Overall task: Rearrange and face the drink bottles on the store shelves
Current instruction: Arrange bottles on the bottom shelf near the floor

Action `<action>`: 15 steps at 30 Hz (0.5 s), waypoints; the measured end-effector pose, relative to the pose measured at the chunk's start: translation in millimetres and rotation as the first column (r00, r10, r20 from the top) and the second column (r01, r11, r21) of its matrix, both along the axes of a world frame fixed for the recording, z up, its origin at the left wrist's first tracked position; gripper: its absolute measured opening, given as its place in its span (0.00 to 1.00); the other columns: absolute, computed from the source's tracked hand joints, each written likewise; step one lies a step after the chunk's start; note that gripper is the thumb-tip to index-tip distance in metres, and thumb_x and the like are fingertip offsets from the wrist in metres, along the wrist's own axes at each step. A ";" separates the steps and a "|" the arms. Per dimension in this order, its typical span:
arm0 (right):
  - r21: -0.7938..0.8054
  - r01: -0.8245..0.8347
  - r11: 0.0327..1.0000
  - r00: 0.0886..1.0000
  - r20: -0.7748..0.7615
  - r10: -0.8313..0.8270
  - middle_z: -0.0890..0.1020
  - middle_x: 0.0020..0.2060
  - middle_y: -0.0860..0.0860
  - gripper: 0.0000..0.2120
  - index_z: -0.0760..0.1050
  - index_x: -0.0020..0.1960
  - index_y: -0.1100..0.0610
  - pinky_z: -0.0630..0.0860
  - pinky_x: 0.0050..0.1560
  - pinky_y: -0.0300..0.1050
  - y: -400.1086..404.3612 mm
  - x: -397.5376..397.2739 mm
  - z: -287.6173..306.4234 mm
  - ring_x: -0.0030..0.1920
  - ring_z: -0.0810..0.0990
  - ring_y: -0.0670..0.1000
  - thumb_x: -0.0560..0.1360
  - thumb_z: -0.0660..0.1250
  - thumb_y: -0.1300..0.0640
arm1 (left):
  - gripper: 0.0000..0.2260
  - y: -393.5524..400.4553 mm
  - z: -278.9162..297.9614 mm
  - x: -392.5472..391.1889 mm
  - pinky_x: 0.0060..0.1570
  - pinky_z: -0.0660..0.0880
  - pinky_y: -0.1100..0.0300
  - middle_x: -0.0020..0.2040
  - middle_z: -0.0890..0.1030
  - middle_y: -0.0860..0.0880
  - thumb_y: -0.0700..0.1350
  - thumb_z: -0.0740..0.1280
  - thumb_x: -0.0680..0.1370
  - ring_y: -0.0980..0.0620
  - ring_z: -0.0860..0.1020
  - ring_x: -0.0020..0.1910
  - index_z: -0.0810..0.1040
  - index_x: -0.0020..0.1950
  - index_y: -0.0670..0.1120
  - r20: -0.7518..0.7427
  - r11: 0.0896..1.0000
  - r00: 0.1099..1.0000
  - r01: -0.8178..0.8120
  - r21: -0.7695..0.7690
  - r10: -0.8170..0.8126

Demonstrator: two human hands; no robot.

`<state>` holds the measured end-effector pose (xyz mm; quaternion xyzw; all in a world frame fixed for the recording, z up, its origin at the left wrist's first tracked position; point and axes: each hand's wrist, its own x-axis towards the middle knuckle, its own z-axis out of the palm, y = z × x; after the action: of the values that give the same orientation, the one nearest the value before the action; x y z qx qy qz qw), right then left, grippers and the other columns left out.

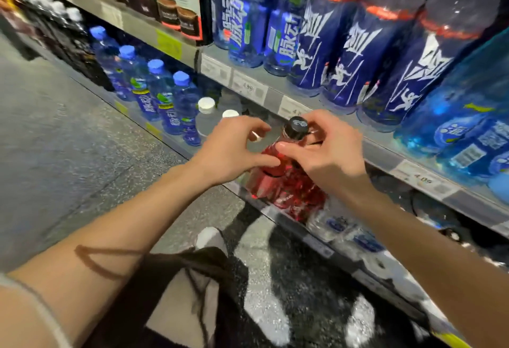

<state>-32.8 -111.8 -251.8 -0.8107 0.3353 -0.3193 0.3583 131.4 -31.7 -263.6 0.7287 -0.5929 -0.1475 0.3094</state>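
Observation:
A red drink bottle (pixel 278 182) with a black cap stands at the front edge of the lower shelf (pixel 176 147). My right hand (pixel 327 152) curls round its neck just under the cap, thumb across the front. My left hand (pixel 234 146) pinches the bottle's shoulder from the left with thumb and fingertips. To the left on the same shelf stand several blue-capped blue bottles (pixel 159 91) and two white-capped clear bottles (pixel 206 113).
The upper shelf (pixel 270 94), with price tags along its edge, carries dark blue labelled bottles (pixel 355 53), lighter blue bottles (pixel 465 121) to the right and brown-labelled bottles (pixel 176 3) to the left. More bottles (pixel 338 226) lie lower down. Grey floor (pixel 55 141) stretches left.

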 end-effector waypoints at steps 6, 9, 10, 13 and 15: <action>-0.031 0.052 0.998 0.992 -0.112 -0.055 0.79 0.30 0.37 0.12 0.78 0.45 0.49 0.70 0.37 0.24 -8.9 27.0 -26.2 0.34 0.78 0.32 0.66 0.79 0.53 | 0.23 14.3 -20.0 15.8 0.54 0.76 0.50 0.59 0.82 0.47 0.63 0.70 0.74 0.43 0.79 0.59 0.78 0.63 0.50 0.329 0.931 0.942 -0.179 0.319 0.069; -0.064 0.082 0.995 0.971 -0.219 -0.094 0.78 0.31 0.40 0.13 0.78 0.45 0.50 0.69 0.38 0.26 -19.5 37.9 -39.2 0.37 0.78 0.37 0.66 0.79 0.51 | 0.23 18.9 -28.3 13.0 0.51 0.73 0.51 0.59 0.80 0.44 0.63 0.67 0.76 0.40 0.79 0.59 0.77 0.63 0.49 0.404 0.879 0.915 -0.211 0.427 0.023; -0.078 0.092 0.993 0.957 -0.268 -0.109 0.78 0.31 0.42 0.13 0.79 0.46 0.50 0.71 0.40 0.32 -22.9 41.2 -43.9 0.37 0.78 0.41 0.65 0.79 0.49 | 0.22 19.3 -30.3 12.7 0.52 0.74 0.50 0.60 0.80 0.44 0.62 0.67 0.77 0.40 0.79 0.59 0.77 0.63 0.49 0.400 0.877 0.916 -0.212 0.432 0.024; -0.110 0.097 0.989 0.916 -0.379 -0.132 0.80 0.34 0.47 0.16 0.78 0.47 0.52 0.74 0.46 0.47 -30.5 47.6 -58.1 0.41 0.79 0.52 0.65 0.78 0.46 | 0.21 19.9 -31.0 11.1 0.53 0.75 0.50 0.61 0.80 0.45 0.62 0.65 0.77 0.41 0.78 0.60 0.77 0.63 0.50 0.404 0.893 0.914 -0.202 0.402 0.025; -0.122 0.092 0.988 0.891 -0.433 -0.136 0.81 0.37 0.48 0.18 0.78 0.48 0.51 0.76 0.48 0.50 -32.1 49.2 -63.8 0.44 0.80 0.54 0.65 0.77 0.44 | 0.21 20.0 -29.7 9.0 0.53 0.75 0.51 0.61 0.79 0.45 0.62 0.64 0.78 0.42 0.78 0.60 0.77 0.63 0.50 0.414 0.904 0.910 -0.189 0.383 0.015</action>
<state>16.3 -143.9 -315.6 -0.8574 0.4385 -0.1643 0.2135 140.4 -11.7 -293.3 0.8228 -0.5587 -0.1008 0.0268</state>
